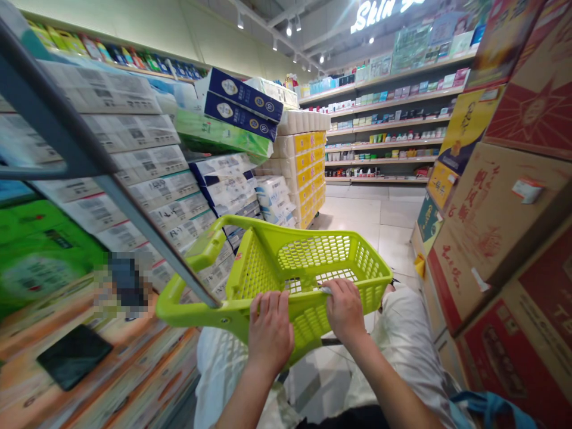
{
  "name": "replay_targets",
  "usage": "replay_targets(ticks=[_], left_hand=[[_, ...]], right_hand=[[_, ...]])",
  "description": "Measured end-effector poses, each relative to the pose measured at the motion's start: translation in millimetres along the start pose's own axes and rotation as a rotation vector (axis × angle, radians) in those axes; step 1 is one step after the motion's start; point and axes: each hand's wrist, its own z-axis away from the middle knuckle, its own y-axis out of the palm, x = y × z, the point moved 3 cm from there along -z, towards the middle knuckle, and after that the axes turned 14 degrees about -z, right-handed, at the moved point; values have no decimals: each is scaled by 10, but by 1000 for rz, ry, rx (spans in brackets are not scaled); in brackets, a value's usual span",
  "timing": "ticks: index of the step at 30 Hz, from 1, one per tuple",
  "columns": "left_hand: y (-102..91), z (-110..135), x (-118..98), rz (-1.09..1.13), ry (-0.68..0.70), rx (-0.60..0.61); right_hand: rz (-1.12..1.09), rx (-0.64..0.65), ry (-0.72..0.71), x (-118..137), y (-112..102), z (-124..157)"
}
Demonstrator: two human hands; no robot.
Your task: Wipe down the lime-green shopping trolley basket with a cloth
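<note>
A lime-green plastic shopping cart (313, 298) with a lattice basket stands across in front of me, its handle to the left. My left hand (270, 330) is closed over the near rim, its fingers hooked over the edge. Further right on that same rim rests my right hand (345, 307), also closed. A small white wad (327, 290), like a wipe or tissue, shows at its fingertips against the rim; most of it is hidden under the hand. Through the lattice, pale floor shows in the basket's bottom.
Stacked packs of tissue paper (147, 149) crowd the left side. A dark tablet (74, 356) lies on orange cartons at lower left. A metal pole (147, 220) slants down towards the cart. Cardboard boxes (504, 208) wall the right; stocked shelves (384, 125) stand behind.
</note>
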Motion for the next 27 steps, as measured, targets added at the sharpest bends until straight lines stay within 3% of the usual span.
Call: replay_targets(ticks=[2, 9, 12, 17, 20, 23, 27], left_hand=[[-10, -7, -18, -3, -9, 3], [-21, -6, -18, 2, 1, -3], [-19, 0, 2, -5, 9, -2], [-11, 7, -2, -12, 1, -15], [3, 7, -20, -6, -6, -15], [13, 2, -33, -2, -15, -10], [9, -2, -19, -1, -12, -8]], right_hand=[[7, 2, 16, 22, 12, -5], [-102, 123, -104, 480, 326, 14], [-69, 120, -64, 324, 218, 4], [47, 28, 46, -190, -159, -22], [122, -35, 98, -316, -255, -40], [120, -32, 109, -179, -139, -32], [23, 55, 25, 207, 162, 20]])
